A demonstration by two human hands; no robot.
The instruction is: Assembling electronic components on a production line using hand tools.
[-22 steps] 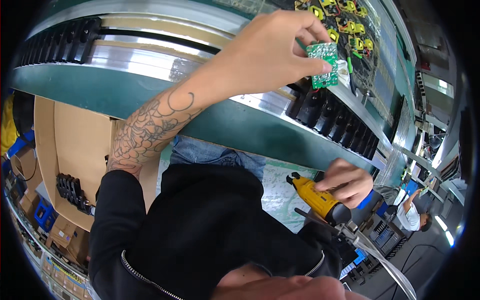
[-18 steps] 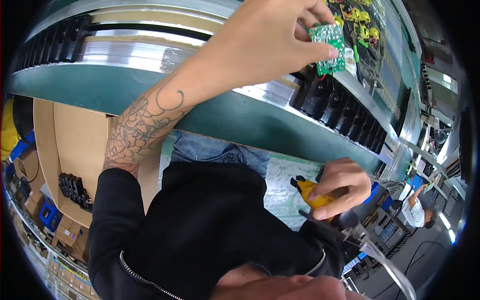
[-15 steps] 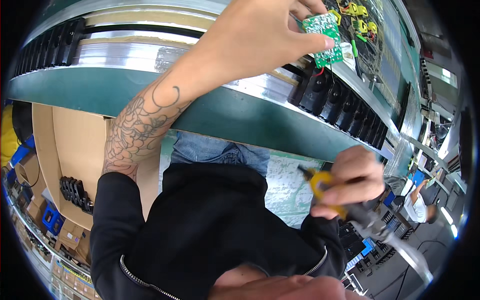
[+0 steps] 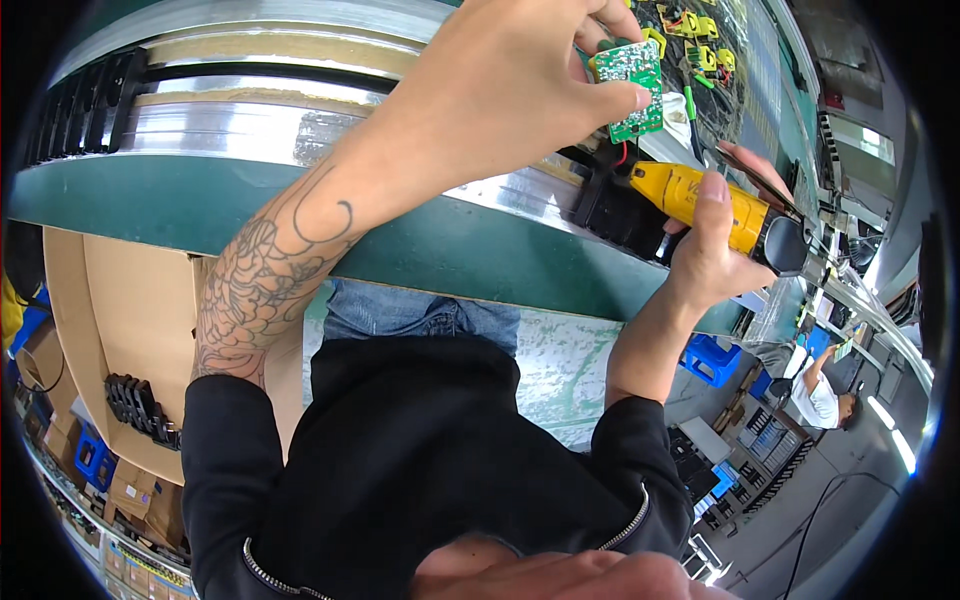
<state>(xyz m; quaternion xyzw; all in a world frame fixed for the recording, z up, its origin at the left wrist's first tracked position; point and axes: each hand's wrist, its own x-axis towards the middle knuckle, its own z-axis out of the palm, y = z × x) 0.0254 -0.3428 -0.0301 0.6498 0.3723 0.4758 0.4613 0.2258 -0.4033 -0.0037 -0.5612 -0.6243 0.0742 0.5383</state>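
Note:
My left hand (image 4: pixel 530 90) pinches a green circuit board (image 4: pixel 628 78), its soldered side facing up, thumb on its face. From the board's near edge hang a short red wire (image 4: pixel 622 155) and a dark one. My right hand (image 4: pixel 708 255) is wrapped round a yellow air nipper (image 4: pixel 690 195) with a black rear end. Its pointed tip lies just below the board, close to the wires; whether it touches them I cannot tell. Under the board and the tool runs a row of black plastic holders (image 4: pixel 612 215), partly hidden.
A metal rail track (image 4: pixel 230 130) crosses the green bench edge (image 4: pixel 120 180). Yellow-wrapped components (image 4: pixel 700 55) and a green-handled tool (image 4: pixel 690 100) lie beyond the board. A cardboard box (image 4: pixel 140 290) stands at left, with black plastic parts inside. Another person (image 4: pixel 815 395) sits far right.
My right hand has brought the air nipper up and forward from beside my body to the board. The board has shifted slightly left and stays in my left hand.

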